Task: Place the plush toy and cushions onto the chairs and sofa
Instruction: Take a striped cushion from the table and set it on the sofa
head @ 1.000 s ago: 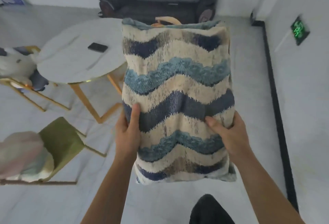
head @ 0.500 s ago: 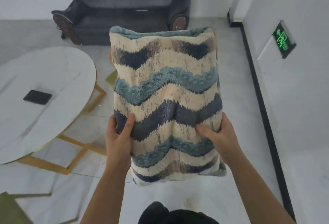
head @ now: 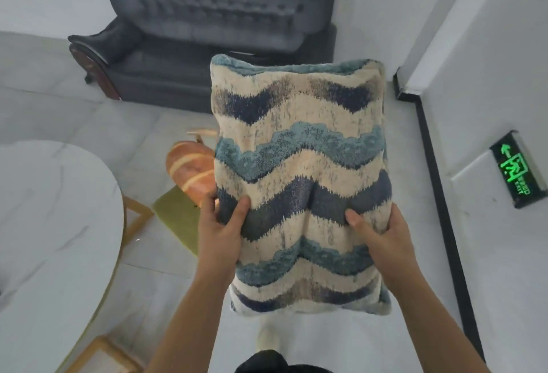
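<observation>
- A person carries a wave-striped cushion (head: pixel 299 165) upright in mid-air at the centre of the view. Its top edge overlaps the dark sofa (head: pixel 207 31) at 12 o'clock.
- The left grip (head: pixel 221 233) clasps the cushion's left edge with the thumb on the front face. The right grip (head: pixel 382 239) clasps the right edge the same way, and both sit in the lower half.
- The fabric dents and puckers under both thumbs, so the cushion looks soft, light, fuzzy rather than slippery, and not fragile. It would likely sag from a single corner, so a hold on two opposite edges, as here, suits it.
- At 9 o'clock of the cushion, a bread-shaped pillow (head: pixel 189 171) lies on a green chair (head: pixel 178 218). A white marble desk (head: pixel 53 209) fills the 8 o'clock side of the view, and an exit sign (head: pixel 517 169) glows on the wall at 3 o'clock.
- Against half a second ago, the sofa looms larger, the bread-shaped pillow has come into sight and the dark item on the desk has left the frame. Both holds are unchanged.
</observation>
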